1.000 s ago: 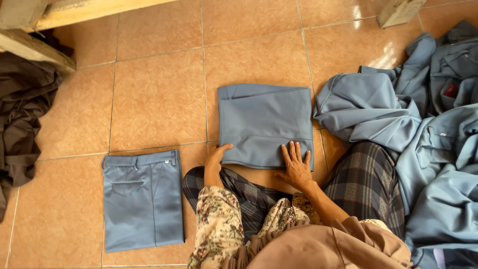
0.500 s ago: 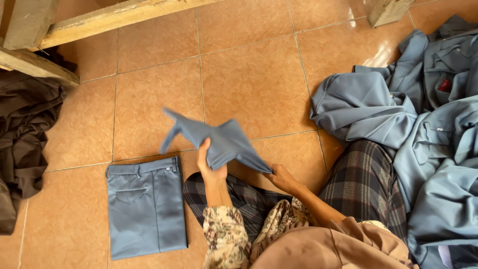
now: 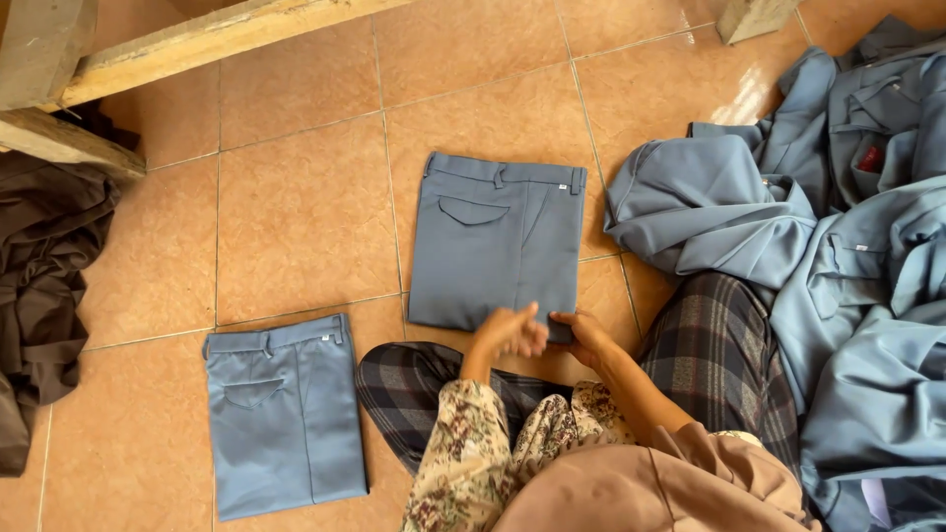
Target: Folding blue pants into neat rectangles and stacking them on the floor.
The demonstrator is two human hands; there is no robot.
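- My left hand (image 3: 507,333) rests on the near edge of the folded trousers (image 3: 496,239), fingers loosely curled, gripping nothing that I can make out.
- My right hand (image 3: 583,335) sits just beside it, pinching the trousers' near right corner.
- The trousers lie flat on the tiled floor (image 3: 296,217), stretching away from both hands, waistband farthest.
- Left of my left hand lies a second folded pair (image 3: 284,414).
- Right of my right hand, a heap of blue clothes (image 3: 838,246).
- Far left, dark cloth (image 3: 44,286) under a wooden frame (image 3: 148,49).
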